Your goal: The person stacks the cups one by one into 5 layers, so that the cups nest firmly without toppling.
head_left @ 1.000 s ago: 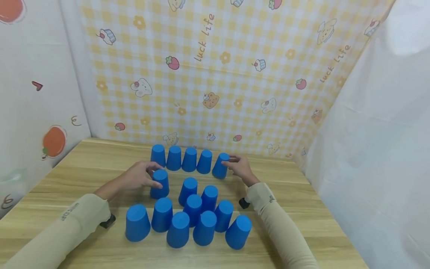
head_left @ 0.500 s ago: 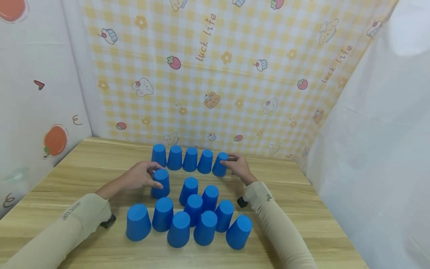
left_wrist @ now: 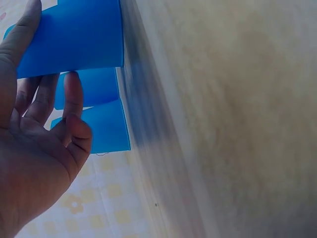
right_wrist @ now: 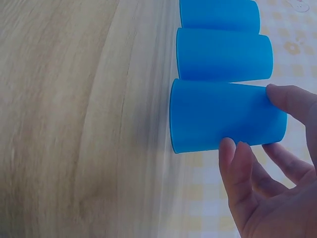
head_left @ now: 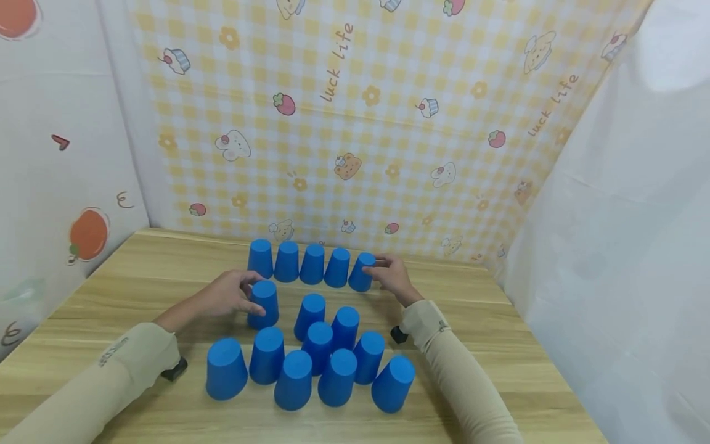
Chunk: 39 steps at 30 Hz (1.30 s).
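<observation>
My left hand (head_left: 230, 293) is around an upside-down blue cup (head_left: 264, 306) at the left of the middle, thumb on the near side and fingers behind. In the left wrist view, the thumb lies along this blue cup (left_wrist: 79, 39) with the other fingers on its opposite side. At the far right end of the back row, my right hand (head_left: 392, 275) holds another upside-down blue cup (head_left: 361, 274) by thumb and fingers. The right wrist view has this blue cup (right_wrist: 223, 116) between them, beside its neighbouring cup (right_wrist: 225, 55).
Several more upturned cups (head_left: 313, 265) make up the back row. In front, several cups stand in a loose cluster (head_left: 318, 348), with a cup (head_left: 226, 370) at its left end. A checked cloth (head_left: 355, 123) hangs behind the wooden table (head_left: 488, 370).
The right-hand cup has shifted slightly left, closer to the back row. My left thumb has drawn back a little along its cup. The other cups keep their places.
</observation>
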Available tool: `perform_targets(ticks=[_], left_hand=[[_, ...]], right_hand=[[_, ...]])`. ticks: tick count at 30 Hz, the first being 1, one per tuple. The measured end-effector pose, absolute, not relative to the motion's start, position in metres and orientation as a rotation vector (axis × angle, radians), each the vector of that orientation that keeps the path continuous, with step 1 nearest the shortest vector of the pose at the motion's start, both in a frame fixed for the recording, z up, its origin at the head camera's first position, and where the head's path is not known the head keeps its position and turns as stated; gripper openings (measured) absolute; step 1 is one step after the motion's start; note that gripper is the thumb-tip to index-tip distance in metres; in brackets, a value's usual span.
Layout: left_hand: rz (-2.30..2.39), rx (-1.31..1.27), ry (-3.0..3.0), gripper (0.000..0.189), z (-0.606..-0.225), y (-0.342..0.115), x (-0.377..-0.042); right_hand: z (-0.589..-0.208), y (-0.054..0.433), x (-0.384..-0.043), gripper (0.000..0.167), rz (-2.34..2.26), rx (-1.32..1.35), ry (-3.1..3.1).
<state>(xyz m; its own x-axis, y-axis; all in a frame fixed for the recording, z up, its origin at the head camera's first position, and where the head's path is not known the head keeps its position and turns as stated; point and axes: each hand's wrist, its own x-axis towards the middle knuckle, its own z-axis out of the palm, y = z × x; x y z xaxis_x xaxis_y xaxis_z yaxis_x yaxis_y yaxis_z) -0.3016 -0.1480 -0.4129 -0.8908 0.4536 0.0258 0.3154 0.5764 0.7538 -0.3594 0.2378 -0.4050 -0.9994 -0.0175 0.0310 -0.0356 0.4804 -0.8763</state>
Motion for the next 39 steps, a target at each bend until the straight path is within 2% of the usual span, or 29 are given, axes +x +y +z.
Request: perform_targets(ticks=[25,39], left_hand=[[1.120,0.762,2.658,0.057,-0.405,-0.148,-0.302],[1.222,0.737,2.794,0.063,-0.391,-0.150,-0.308]], right_hand=[[-0.404,0.249,-0.353,0.050,1.568,0.088,-2.742],[-0.396,0.258,-0.346,0.047,1.483,0.085,-2.787]])
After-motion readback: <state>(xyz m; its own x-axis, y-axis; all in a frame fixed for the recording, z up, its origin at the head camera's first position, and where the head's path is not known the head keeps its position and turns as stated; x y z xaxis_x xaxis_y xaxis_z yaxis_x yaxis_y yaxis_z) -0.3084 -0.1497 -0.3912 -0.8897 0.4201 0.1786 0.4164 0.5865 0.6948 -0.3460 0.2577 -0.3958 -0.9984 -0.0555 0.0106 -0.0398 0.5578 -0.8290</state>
